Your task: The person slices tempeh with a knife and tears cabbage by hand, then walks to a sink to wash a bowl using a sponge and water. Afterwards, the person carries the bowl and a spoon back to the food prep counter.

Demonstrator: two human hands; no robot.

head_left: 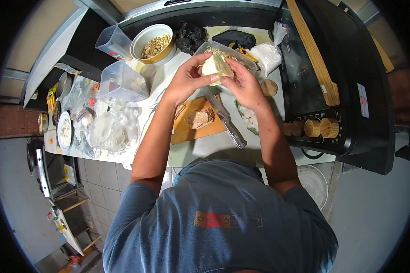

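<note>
"So, what have those hands got?"

"A pale piece [217, 66], cabbage by the look of it. The left hand [189, 76] and the right hand [247, 84] pinch it from either side, fingers part curled, thumbs close together along the near edge. Neither is spread wide; the piece fills the gap."

"Where is it, exactly?"

"Held up above the counter, and from here it covers part of the clear tub [250, 63] of pale strands. How far above, I can't tell."

"Which step would you call that?"

"Handling it in the fingers, I'd judge: turning or parting it. The knife [224, 119] lies on the board [183, 133], beside the brown chunk [200, 118], with no hand on it."

"And the next move?"

"It calls for steady thumbs and a light, even pull, I'd say, so nothing tears or drops."

"What's further out?"

"A bowl [168, 53] of chopped brown bits over to the left, and the black stove [346, 68] on the right."
</note>
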